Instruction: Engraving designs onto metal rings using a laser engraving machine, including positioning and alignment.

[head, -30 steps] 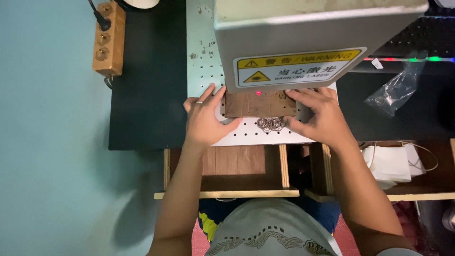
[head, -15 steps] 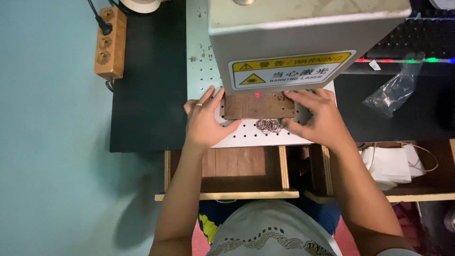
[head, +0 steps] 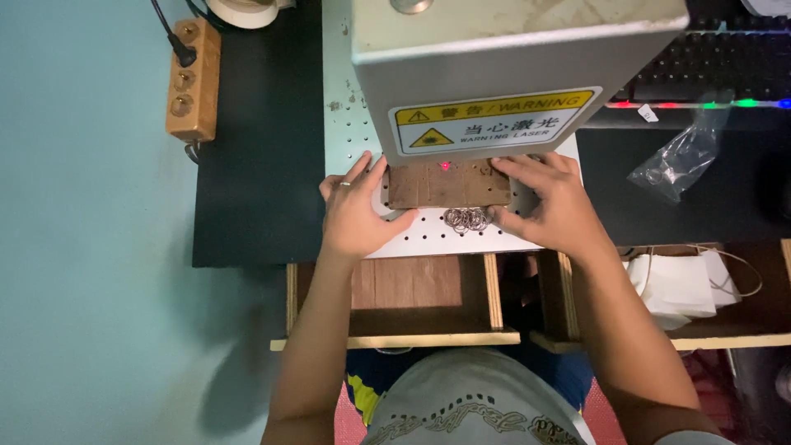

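Teal floor shows beside the black table [head: 255, 165]. On its white plate with holes [head: 428, 235], the flat brown wooden block [head: 449, 183] already sits under the grey machine [head: 511, 66], a red dot on it. Left hand [head: 356, 216] and right hand [head: 554, 202], fingers spread, press its ends. Small metal rings [head: 468, 218] wait just in front.

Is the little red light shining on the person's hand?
No, the red dot sits on the brown wooden block, between the left hand and the right hand.
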